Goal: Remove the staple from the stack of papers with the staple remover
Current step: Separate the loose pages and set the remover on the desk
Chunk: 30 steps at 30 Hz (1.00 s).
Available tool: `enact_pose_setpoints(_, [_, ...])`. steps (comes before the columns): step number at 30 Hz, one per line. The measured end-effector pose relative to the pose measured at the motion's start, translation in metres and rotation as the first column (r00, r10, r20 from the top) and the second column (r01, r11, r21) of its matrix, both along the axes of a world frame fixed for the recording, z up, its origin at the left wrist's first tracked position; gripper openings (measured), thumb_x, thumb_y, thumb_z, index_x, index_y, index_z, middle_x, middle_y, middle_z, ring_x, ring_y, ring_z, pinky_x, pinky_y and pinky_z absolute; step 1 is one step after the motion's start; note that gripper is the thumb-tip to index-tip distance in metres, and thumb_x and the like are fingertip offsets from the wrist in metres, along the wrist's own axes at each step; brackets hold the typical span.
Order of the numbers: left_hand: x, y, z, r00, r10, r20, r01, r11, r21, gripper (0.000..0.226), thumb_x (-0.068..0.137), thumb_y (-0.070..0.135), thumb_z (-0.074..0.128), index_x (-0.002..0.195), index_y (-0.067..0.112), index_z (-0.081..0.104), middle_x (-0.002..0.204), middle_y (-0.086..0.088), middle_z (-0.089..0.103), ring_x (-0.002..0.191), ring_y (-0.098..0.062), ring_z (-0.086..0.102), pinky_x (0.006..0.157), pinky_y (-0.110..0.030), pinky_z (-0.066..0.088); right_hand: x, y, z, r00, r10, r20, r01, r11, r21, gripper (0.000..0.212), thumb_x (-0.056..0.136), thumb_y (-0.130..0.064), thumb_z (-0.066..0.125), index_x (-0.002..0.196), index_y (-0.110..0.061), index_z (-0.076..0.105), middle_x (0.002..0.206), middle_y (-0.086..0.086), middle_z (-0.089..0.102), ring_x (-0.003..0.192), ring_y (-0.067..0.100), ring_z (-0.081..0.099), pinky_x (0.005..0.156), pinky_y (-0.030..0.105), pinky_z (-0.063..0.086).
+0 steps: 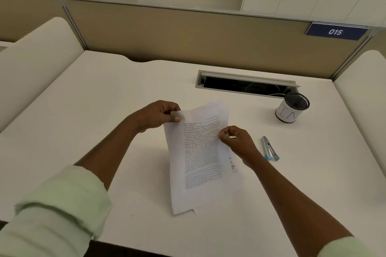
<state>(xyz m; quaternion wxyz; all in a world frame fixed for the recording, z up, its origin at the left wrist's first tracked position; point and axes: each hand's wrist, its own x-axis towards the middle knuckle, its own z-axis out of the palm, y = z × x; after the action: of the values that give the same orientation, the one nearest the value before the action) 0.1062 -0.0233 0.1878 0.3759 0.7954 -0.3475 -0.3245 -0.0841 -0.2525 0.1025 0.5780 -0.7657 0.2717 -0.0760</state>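
Observation:
A stack of printed papers [198, 158] lies on the white desk [104, 100], its far end lifted. My left hand [159, 116] pinches the top left corner of the stack. My right hand [237, 142] pinches the right edge of the top sheet about a third of the way down. The staple remover [269, 148], silver with blue tips, lies on the desk just right of my right wrist, untouched. I cannot make out the staple itself.
A black mesh cup [292, 109] with a white label stands at the back right. An open cable slot [246, 85] runs along the desk's back. Beige partition panels enclose the desk at the back and sides.

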Motion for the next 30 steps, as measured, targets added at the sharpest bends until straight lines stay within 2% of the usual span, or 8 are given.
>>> enact_pose_setpoints(3, [0.012,-0.02,-0.026,0.977,0.204,0.065,-0.202,0.979,-0.033,0.007,0.091,0.018,0.068,0.089,0.011,0.069,0.088,-0.003,0.067,0.083,-0.018,0.059,0.074,-0.033,0.046,0.001,0.0,-0.011,0.996,-0.058,-0.066,0.057,0.998,-0.015,0.008,0.086,-0.023,0.069,0.082,-0.016,0.071,0.079,-0.003,0.067,0.073,0.012,0.054,0.064,0.026,0.044])
enact_pose_setpoints(6, [0.018,-0.034,-0.052,0.939,0.339,0.058,-0.338,0.941,-0.028,0.013,0.09,0.016,0.069,0.095,0.004,0.068,0.088,-0.005,0.066,0.079,-0.018,0.057,0.067,-0.03,0.044,0.001,0.0,-0.019,0.983,-0.149,-0.105,0.151,0.989,0.005,0.008,0.086,-0.02,0.069,0.083,-0.014,0.072,0.076,-0.003,0.068,0.067,0.009,0.054,0.061,0.021,0.043])
enact_pose_setpoints(12, [0.016,-0.055,-0.098,0.823,0.548,-0.149,-0.556,0.831,-0.011,0.014,0.085,0.015,0.074,0.092,0.005,0.067,0.087,-0.004,0.064,0.077,-0.021,0.056,0.066,-0.034,0.046,-0.001,-0.002,-0.039,0.943,-0.29,-0.164,0.292,0.956,-0.012,0.009,0.084,-0.024,0.069,0.08,-0.017,0.073,0.077,-0.009,0.069,0.064,0.007,0.054,0.06,0.021,0.043])
enact_pose_setpoints(14, [0.014,-0.059,-0.111,0.764,0.612,-0.205,-0.623,0.782,0.009,0.013,0.083,0.018,0.076,0.091,0.013,0.067,0.092,-0.004,0.068,0.078,-0.024,0.061,0.069,-0.04,0.054,-0.002,-0.004,-0.045,0.93,-0.32,-0.182,0.325,0.946,-0.004,0.01,0.084,-0.024,0.069,0.081,-0.016,0.073,0.076,-0.01,0.069,0.064,0.007,0.055,0.061,0.021,0.044])
enact_pose_setpoints(19, [-0.004,-0.066,-0.138,0.627,0.697,-0.347,-0.723,0.687,0.072,0.029,0.084,0.022,0.077,0.107,0.016,0.063,0.105,-0.007,0.07,0.081,-0.023,0.066,0.075,-0.04,0.058,-0.005,-0.009,-0.058,0.898,-0.379,-0.224,0.402,0.913,0.065,0.014,0.085,-0.021,0.069,0.084,-0.006,0.071,0.076,-0.003,0.067,0.067,0.011,0.055,0.06,0.023,0.046])
enact_pose_setpoints(25, [-0.036,-0.079,-0.152,0.682,0.731,-0.014,-0.731,0.682,0.016,0.033,0.09,0.018,0.069,0.119,0.012,0.057,0.111,-0.004,0.066,0.097,-0.023,0.062,0.079,-0.032,0.048,0.005,-0.009,-0.058,0.917,-0.36,-0.174,0.353,0.933,-0.073,0.018,0.077,-0.021,0.066,0.07,-0.005,0.068,0.066,0.0,0.065,0.062,0.011,0.056,0.063,0.028,0.049])
enact_pose_setpoints(28, [-0.044,-0.084,-0.154,0.681,0.728,0.081,-0.727,0.685,-0.042,0.032,0.091,0.015,0.066,0.121,0.008,0.055,0.108,-0.008,0.069,0.09,-0.02,0.061,0.076,-0.03,0.046,0.01,-0.015,-0.055,0.923,-0.376,-0.081,0.345,0.903,-0.257,0.011,0.076,-0.021,0.069,0.071,-0.012,0.069,0.095,0.0,0.071,0.092,0.014,0.066,0.081,0.031,0.052])
enact_pose_setpoints(30, [-0.048,-0.085,-0.156,0.682,0.721,0.118,-0.718,0.692,-0.076,0.031,0.092,0.013,0.065,0.121,0.007,0.055,0.105,-0.008,0.069,0.086,-0.02,0.06,0.074,-0.029,0.044,0.011,-0.024,-0.051,0.92,-0.389,-0.046,0.355,0.879,-0.318,0.008,0.08,-0.02,0.071,0.08,-0.012,0.071,0.115,0.003,0.066,0.112,0.016,0.06,0.091,0.025,0.043])
